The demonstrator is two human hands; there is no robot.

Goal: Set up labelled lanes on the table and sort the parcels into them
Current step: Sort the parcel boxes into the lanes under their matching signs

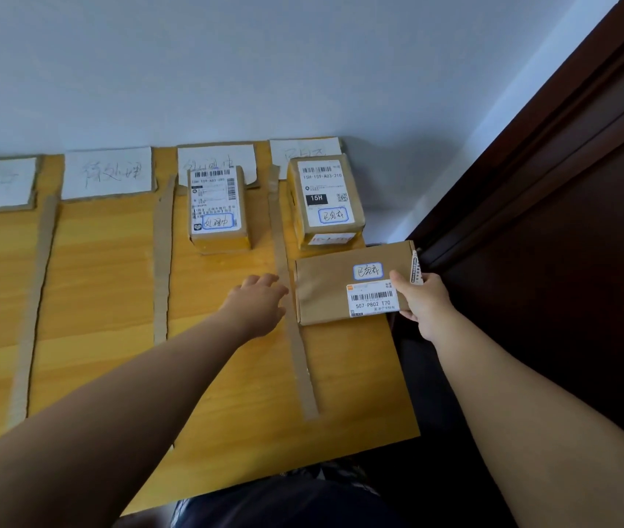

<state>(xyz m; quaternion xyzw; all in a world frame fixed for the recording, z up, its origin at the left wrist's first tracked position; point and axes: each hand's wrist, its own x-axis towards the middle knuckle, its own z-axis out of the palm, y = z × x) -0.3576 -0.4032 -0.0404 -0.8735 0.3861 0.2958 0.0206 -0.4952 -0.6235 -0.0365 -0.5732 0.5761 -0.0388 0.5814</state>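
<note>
- A person's right hand (423,299) grips the near right corner of a flat brown parcel (344,287), thumb pressed on top beside its white barcode label (373,300), fingers curled under the edge.
- The flat brown parcel lies in the rightmost lane of a yellow wooden table (226,413), its right end jutting past the table's edge; a handwritten sticker outlined in blue (367,271) sits on its top face.
- The left hand (259,304) hovers open, palm down and fingers spread, holding nothing; its fingertips reach the cardboard strip (291,325) that divides the two right lanes, just beside the parcel's left edge.
- Whether the left hand touches the strip or the parcel cannot be told.
- Beyond the flat brown parcel, in the same lane, stands a taller boxed parcel (325,202), close to its far edge.
- One lane to the left, a third boxed parcel (217,207) rests near the wall, well apart from both hands.
- Handwritten paper signs head the lanes against the wall, among them one at the second lane from the left (106,173); that lane holds no parcels.
- A dark wooden door (569,222) stands at right.
</note>
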